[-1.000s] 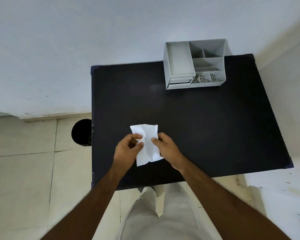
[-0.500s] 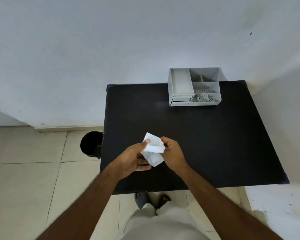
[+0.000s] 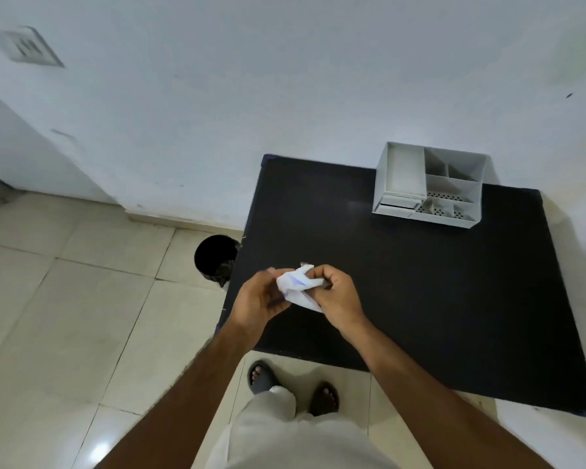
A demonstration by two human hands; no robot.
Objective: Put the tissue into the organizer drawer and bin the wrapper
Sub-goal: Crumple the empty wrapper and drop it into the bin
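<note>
While blurred, tissue [image 3: 298, 288] pinched between left hand [image 3: 258, 299], right hand [image 3: 336, 292], perhaps wrapped

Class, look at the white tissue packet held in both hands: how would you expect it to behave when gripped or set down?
The tissue packet looks soft and floppy: it crumples between the left hand and right hand. Probably very light, as fingertips alone hold it. Unlikely to roll.
</note>
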